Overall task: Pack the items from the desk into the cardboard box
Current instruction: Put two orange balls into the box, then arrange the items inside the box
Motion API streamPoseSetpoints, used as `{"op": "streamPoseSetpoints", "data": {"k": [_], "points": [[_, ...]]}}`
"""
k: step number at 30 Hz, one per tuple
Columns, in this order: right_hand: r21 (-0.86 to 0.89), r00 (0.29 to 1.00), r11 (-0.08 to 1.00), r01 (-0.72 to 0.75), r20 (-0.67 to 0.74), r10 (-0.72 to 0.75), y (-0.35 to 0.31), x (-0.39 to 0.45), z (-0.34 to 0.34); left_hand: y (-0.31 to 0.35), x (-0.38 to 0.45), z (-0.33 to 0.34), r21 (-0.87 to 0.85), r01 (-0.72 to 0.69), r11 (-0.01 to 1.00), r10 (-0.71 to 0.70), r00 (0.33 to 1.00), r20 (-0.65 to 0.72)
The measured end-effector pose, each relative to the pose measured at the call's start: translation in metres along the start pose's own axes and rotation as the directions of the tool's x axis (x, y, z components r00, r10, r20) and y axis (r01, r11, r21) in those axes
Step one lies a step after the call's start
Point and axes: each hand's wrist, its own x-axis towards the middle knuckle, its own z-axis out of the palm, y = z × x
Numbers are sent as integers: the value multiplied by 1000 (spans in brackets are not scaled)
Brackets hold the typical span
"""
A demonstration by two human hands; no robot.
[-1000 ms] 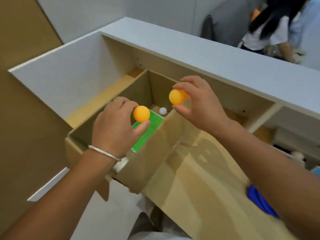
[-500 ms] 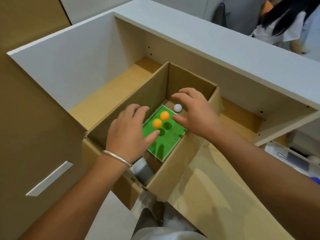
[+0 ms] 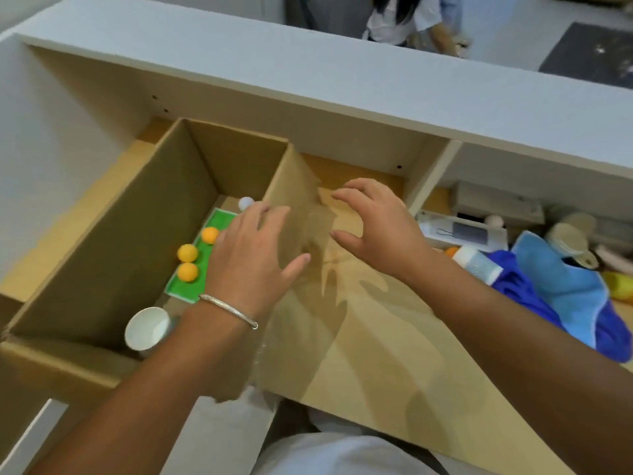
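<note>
The open cardboard box [image 3: 113, 231] stands at the left of the wooden desk. On a green mat [image 3: 191, 286] inside it lie three orange balls [image 3: 187, 252], with a white ball [image 3: 245, 202] behind them and a white paper cup [image 3: 148, 332] on its side at the near end. My left hand [image 3: 255, 258] hovers empty over the box's right wall, fingers spread. My right hand [image 3: 376, 224] is empty too, fingers loosely spread above the desk just right of the box.
At the right of the desk lies a pile: a blue cloth [image 3: 561, 286], a white bottle [image 3: 478, 264], a flat white package [image 3: 462, 231], a yellow thing [image 3: 620, 284] and beige items [image 3: 568, 238]. A white shelf ledge [image 3: 308, 73] runs behind. A person [image 3: 407, 18] stands beyond it.
Both hands let go of their orange balls, which now lie on the green mat in the box. Both hands have since moved right, out of the box, toward the desk.
</note>
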Motion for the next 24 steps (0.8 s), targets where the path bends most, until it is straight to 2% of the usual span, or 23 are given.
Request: {"op": "streamPoseSetpoints", "data": {"k": [14, 19, 24], "points": [[16, 941, 941, -337, 33, 336, 206, -142, -56, 194, 30, 131, -30, -191, 981, 193, 970, 144], [8, 912, 914, -406, 68, 405, 254, -170, -58, 226, 55, 173, -32, -234, 972, 236, 952, 196], [1, 906, 913, -407, 126, 404, 278, -175, -51, 231, 87, 200, 21, -237, 971, 223, 936, 271]]}}
